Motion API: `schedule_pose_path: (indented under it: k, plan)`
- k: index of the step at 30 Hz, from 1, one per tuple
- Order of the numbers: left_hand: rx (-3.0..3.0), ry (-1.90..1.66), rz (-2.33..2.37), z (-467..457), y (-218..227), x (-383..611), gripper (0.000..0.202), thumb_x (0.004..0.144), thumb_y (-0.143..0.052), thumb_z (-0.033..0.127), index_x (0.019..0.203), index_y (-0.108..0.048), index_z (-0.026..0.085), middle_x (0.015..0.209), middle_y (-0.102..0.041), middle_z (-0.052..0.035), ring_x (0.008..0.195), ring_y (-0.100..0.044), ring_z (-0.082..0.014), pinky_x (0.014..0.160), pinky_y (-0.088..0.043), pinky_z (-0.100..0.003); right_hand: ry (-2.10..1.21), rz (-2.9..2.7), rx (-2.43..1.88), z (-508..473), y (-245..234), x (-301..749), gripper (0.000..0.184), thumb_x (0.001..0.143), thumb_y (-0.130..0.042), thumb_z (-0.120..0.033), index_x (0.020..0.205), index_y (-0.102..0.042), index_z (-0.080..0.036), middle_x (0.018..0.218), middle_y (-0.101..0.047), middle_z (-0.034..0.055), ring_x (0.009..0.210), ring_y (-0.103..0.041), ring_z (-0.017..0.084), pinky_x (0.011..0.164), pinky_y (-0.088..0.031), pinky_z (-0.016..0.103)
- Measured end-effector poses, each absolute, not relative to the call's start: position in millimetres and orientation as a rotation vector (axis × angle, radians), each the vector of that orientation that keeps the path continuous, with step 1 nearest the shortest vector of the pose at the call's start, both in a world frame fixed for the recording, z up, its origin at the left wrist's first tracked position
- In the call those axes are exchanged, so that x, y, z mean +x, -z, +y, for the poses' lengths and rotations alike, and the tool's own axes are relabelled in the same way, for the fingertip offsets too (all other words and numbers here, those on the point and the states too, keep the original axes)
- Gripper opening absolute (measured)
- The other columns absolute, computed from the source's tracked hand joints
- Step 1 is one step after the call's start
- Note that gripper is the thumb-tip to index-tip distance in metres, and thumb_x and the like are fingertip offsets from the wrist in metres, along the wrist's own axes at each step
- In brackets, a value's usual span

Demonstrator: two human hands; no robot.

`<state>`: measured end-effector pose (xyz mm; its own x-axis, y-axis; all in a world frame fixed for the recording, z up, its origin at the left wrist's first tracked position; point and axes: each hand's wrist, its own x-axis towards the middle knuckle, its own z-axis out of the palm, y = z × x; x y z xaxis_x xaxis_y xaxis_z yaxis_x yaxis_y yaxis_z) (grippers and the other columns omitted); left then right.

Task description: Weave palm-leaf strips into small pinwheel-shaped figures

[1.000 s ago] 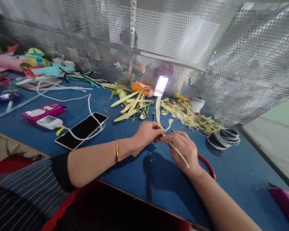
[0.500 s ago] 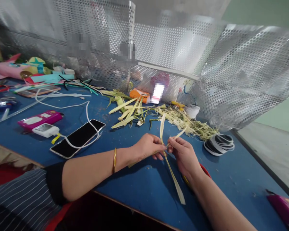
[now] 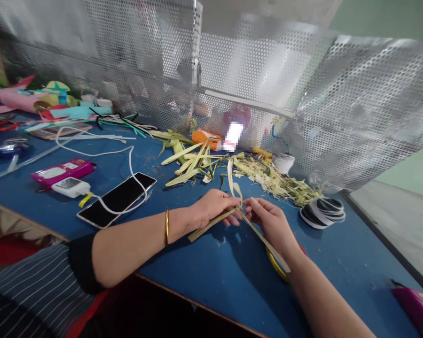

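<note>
Pale corn husk strips [image 3: 211,226] cross between my two hands, just above the blue table [image 3: 204,272]. My left hand [image 3: 213,207], with a gold bangle on its wrist, pinches them at the crossing. One strip stands up and bends over in a small loop. Another runs down to the right, its tail passing in front of my right wrist. My right hand [image 3: 271,220] is closed, thumb and fingertips together at the right side of the crossing. Its fingertips partly hide the husk there. Beneath the right wrist shows a yellow and red handle-like loop [image 3: 275,263].
Corn husks [image 3: 186,164] and a shredded husk pile [image 3: 268,176] lie beyond my hands. A phone [image 3: 118,199], white cable and magenta glue-like pack [image 3: 65,171] are left. A black-and-white coil [image 3: 320,212] sits right. Perforated sheeting [image 3: 246,65] stands behind.
My right hand has drawn in to the crossing. The upright strip now bends into a loop, and the lower tail has swung right across my right wrist. The left-hand strip shows more.
</note>
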<state>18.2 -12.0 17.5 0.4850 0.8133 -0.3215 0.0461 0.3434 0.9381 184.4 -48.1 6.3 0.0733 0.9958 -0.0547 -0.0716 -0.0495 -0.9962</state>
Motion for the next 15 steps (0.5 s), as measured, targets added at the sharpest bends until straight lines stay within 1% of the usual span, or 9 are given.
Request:
schedule_pose_path:
  k: [3, 5, 8, 10, 12, 15]
  plan:
    - [1.123, -0.549, 0.917, -13.2, -16.0, 19.7, 0.027, 0.087, -0.060, 0.036, 0.075, -0.067, 0.013, 0.069, -0.073, -0.0080, 0.051, -0.065, -0.0133, 0.047, -0.045, -0.022, -1.234, -1.055, -1.241, -48.8, -4.0, 182.0, 0.041, 0.060, -0.082, -0.054, 0.071, -0.070, -0.017, 0.059, -0.058, -0.0019, 0.053, -0.049, 0.011, 0.053, -0.041, 0.026]
    - [1.137, -0.534, 0.898, -14.2, -14.7, 20.4, 0.026, 0.087, -0.060, 0.035, 0.076, -0.067, 0.013, 0.070, -0.074, -0.0075, 0.052, -0.065, -0.0130, 0.048, -0.045, -0.022, -1.256, -1.032, -1.262, -49.2, -2.1, 181.3, 0.041, 0.059, -0.083, -0.053, 0.069, -0.068, -0.016, 0.059, -0.058, -0.0023, 0.052, -0.049, 0.010, 0.052, -0.040, 0.025]
    - [1.184, -0.539, 0.883, -14.8, -13.0, 20.0, 0.020, 0.084, -0.064, 0.030, 0.076, -0.067, 0.012, 0.073, -0.074, -0.0072, 0.054, -0.066, -0.0121, 0.048, -0.046, -0.021, -1.319, -0.998, -1.302, -49.8, 0.8, 180.5, 0.043, 0.057, -0.084, -0.054, 0.066, -0.064, -0.016, 0.056, -0.059, -0.0021, 0.049, -0.049, 0.009, 0.050, -0.038, 0.024]
    - [1.212, -0.547, 0.869, -14.9, -11.3, 19.4, 0.015, 0.082, -0.066, 0.026, 0.076, -0.068, 0.012, 0.075, -0.074, -0.0069, 0.055, -0.066, -0.0118, 0.049, -0.046, -0.020, -1.384, -0.985, -1.300, -50.2, 2.0, 179.4, 0.044, 0.058, -0.083, -0.053, 0.068, -0.064, -0.016, 0.055, -0.059, -0.0015, 0.048, -0.050, 0.009, 0.049, -0.038, 0.024]
    - [1.237, -0.548, 0.858, -15.1, -9.0, 19.1, 0.014, 0.081, -0.067, 0.025, 0.075, -0.068, 0.013, 0.075, -0.074, -0.0069, 0.056, -0.066, -0.0118, 0.049, -0.046, -0.020, -1.384, -0.957, -1.275, -50.5, 1.8, 177.9, 0.041, 0.056, -0.086, -0.047, 0.074, -0.066, -0.015, 0.058, -0.062, -0.0013, 0.049, -0.050, 0.009, 0.050, -0.039, 0.024]
    - [1.279, -0.530, 0.868, -16.6, -5.8, 19.9, 0.015, 0.080, -0.067, 0.027, 0.075, -0.067, 0.013, 0.074, -0.074, -0.0072, 0.056, -0.067, -0.0125, 0.049, -0.046, -0.021, -1.294, -0.890, -1.240, -51.0, -0.9, 176.0, 0.042, 0.049, -0.090, -0.032, 0.082, -0.069, -0.016, 0.064, -0.064, -0.0021, 0.049, -0.049, 0.007, 0.050, -0.039, 0.023]
